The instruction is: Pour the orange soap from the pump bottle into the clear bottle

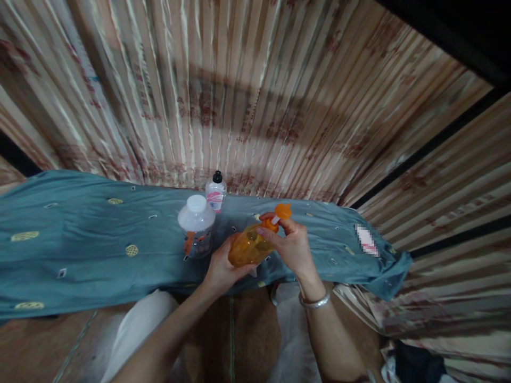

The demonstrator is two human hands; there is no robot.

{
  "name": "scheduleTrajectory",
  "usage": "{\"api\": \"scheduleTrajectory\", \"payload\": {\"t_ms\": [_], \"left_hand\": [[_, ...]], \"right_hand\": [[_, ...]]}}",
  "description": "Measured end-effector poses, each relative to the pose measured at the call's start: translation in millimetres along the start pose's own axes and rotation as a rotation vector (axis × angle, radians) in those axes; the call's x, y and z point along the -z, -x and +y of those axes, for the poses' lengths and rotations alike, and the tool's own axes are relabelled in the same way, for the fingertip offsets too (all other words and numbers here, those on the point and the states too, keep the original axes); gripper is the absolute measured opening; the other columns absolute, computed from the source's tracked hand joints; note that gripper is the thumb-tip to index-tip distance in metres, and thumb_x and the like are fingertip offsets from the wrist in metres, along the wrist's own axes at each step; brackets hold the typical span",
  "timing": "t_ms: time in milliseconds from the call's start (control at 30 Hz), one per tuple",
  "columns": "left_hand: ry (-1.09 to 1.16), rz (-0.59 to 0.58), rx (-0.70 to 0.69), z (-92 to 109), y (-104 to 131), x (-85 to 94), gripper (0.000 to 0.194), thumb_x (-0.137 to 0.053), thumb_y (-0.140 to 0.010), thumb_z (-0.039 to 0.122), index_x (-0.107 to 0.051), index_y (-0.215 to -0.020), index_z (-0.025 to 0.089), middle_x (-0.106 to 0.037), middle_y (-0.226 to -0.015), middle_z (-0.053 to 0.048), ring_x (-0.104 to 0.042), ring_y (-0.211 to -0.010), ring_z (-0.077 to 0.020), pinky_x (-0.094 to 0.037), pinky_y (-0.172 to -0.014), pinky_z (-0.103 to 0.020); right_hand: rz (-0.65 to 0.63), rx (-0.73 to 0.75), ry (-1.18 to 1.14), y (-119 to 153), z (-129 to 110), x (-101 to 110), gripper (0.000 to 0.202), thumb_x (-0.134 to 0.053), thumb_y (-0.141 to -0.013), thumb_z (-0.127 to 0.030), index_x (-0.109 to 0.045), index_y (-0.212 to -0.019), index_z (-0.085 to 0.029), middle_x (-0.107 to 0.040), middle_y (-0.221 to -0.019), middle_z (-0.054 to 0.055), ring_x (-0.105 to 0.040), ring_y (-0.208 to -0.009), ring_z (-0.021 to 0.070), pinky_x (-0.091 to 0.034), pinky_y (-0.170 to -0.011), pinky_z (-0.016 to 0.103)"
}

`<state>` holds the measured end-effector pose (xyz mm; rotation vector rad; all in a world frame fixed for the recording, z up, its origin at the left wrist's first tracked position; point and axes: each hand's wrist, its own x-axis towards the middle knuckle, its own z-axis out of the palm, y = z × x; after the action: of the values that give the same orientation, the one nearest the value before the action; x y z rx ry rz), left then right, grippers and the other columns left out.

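A white-capped bottle (195, 219) and black-capped bottle (215, 194) stand on teal cloth (93, 223) before patterned curtains (239, 96).

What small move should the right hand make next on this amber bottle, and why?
Perhaps the right hand should turn the orange pump top: it is at that top's base, while the left hand supports the tilted amber bottle.

three bottles (248, 247) (195, 219) (215, 196), three bottle tops (283, 211) (197, 203) (217, 177), two hands (224, 266) (293, 246), one bracelet (315, 304), one tablecloth (88, 226)

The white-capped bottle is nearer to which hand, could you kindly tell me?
Left: the left hand is just right of the white-capped bottle, holding the amber bottle; the right hand is farther right.
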<state>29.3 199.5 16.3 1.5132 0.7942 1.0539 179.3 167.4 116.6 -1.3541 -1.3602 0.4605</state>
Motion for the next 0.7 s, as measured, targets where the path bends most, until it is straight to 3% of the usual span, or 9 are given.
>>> {"api": "scheduleTrajectory", "payload": {"t_ms": [133,267,433,567,633,700], "left_hand": [[0.189,-0.082,0.084,2,5,-2.6,0.071,-0.084,-0.056,0.039,-0.055,-0.118,0.021,-0.071,-0.107,-0.007,-0.069,-0.099,-0.0278,-0.056,-0.09,-0.044],[0.177,-0.081,0.066,1,4,-1.9,0.07,-0.085,-0.056,0.037,-0.056,-0.118,0.02,-0.07,-0.11,-0.008,-0.068,-0.102,-0.0279,-0.053,-0.094,-0.044],[0.11,-0.021,0.062,-10,-1,3.1,0.077,-0.085,-0.056,0.037,-0.051,-0.122,0.019,-0.07,-0.11,-0.008,-0.068,-0.099,-0.0271,-0.055,-0.09,-0.044],[0.051,-0.003,0.031,-12,-3,5.4,0.074,-0.085,-0.057,0.037,-0.052,-0.121,0.02,-0.069,-0.112,-0.007,-0.068,-0.101,-0.0267,-0.055,-0.091,-0.043],[0.038,0.004,0.026,-10,-4,5.9,0.073,-0.085,-0.057,0.037,-0.053,-0.121,0.02,-0.069,-0.112,-0.007,-0.067,-0.102,-0.0265,-0.054,-0.091,-0.042],[0.03,0.018,0.029,-8,-4,6.1,0.073,-0.085,-0.057,0.037,-0.053,-0.12,0.02,-0.069,-0.111,-0.007,-0.067,-0.102,-0.0263,-0.054,-0.091,-0.042]], "right_hand": [[-0.134,-0.04,-0.095,-7,-4,4,0.024,-0.074,-0.07,-0.04,-0.07,-0.085,-0.022,-0.072,-0.087,0.002,-0.064,-0.083,0.0168,-0.051,-0.08,0.031],[-0.279,-0.059,-0.136,-16,1,11,0.034,-0.074,-0.068,-0.045,-0.069,-0.093,-0.022,-0.072,-0.099,0.003,-0.065,-0.091,0.0181,-0.051,-0.084,0.034],[-0.139,0.002,-0.02,-19,13,15,0.036,-0.08,-0.062,-0.041,-0.065,-0.089,-0.023,-0.071,-0.099,0.002,-0.064,-0.097,0.0186,-0.047,-0.095,0.037],[-0.255,0.007,-0.106,-16,11,15,0.029,-0.071,-0.073,-0.046,-0.065,-0.09,-0.024,-0.071,-0.104,0.003,-0.064,-0.101,0.0187,-0.047,-0.096,0.037],[-0.321,-0.003,-0.155,-15,9,14,0.033,-0.066,-0.077,-0.049,-0.065,-0.098,-0.024,-0.07,-0.111,0.004,-0.063,-0.107,0.019,-0.047,-0.097,0.037],[-0.31,0.002,-0.127,-15,9,11,0.041,-0.067,-0.075,-0.049,-0.062,-0.107,-0.024,-0.068,-0.114,0.005,-0.062,-0.109,0.0191,-0.046,-0.098,0.036]]}}
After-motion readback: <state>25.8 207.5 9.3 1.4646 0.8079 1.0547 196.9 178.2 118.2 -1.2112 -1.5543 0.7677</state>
